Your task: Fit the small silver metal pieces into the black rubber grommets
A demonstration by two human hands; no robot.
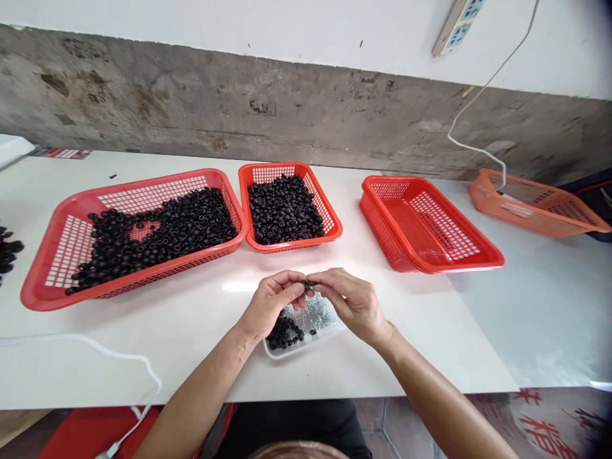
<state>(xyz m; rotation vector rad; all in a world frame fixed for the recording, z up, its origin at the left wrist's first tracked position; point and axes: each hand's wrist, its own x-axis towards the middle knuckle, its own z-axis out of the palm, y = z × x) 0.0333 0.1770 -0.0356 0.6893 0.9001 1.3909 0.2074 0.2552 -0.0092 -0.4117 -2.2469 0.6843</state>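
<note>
My left hand (277, 299) and my right hand (351, 301) meet above a shallow clear plastic box (282, 353). Between them is a small black ring-shaped part (306, 287), pinched in the left fingertips. The right thumb and fingers are closed at its other side, on something too small to make out. Inside the box, black ring-shaped parts (282, 333) lie at the left, and many tiny shiny silvery pieces (318, 312) fill the right side. My hands hide the back of the box.
Behind stand a wide red basket (43, 271) and a smaller red basket (329, 226), both holding black parts. To the right are another red basket (406, 223) and an orange basket (530, 217). White cables (109, 350) cross the table at left; a power strip (456, 29) hangs on the wall.
</note>
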